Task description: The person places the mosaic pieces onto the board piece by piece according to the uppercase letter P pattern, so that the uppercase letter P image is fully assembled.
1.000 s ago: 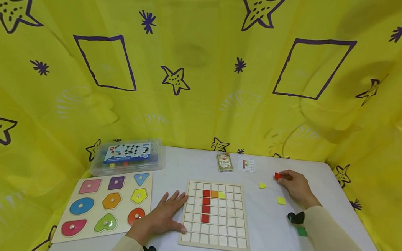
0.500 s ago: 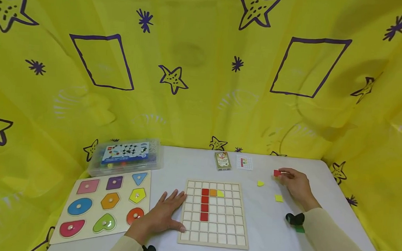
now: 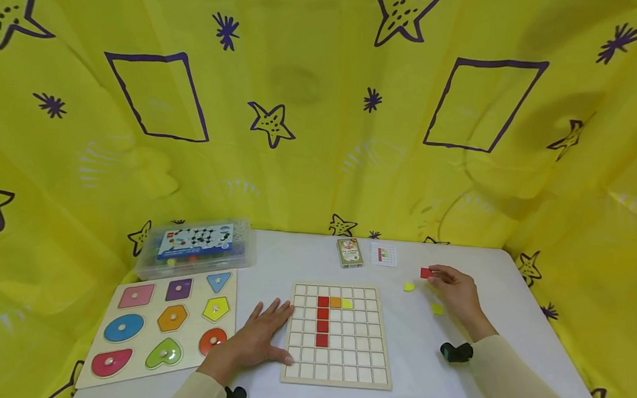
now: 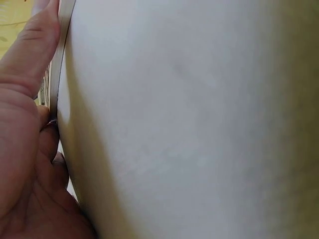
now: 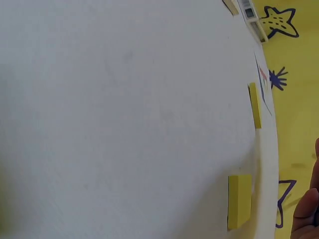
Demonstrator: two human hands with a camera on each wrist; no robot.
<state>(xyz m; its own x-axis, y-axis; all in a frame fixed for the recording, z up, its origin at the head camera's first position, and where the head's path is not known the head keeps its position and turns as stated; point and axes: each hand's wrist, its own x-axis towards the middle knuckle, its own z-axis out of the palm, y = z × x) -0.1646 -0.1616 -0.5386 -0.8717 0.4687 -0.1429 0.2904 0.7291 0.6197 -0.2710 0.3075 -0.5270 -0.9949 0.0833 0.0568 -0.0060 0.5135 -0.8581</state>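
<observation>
White table [image 3: 293,258] | right hand [image 3: 455,292] pinches small red square tile [image 3: 426,272]

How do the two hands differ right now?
The left hand lies flat with fingers spread, resting against the left edge of the grid board; the right hand has curled fingers pinching a red tile. Left hand sits near the front, right hand farther back, right of the board. Both wear beige sleeves.
</observation>
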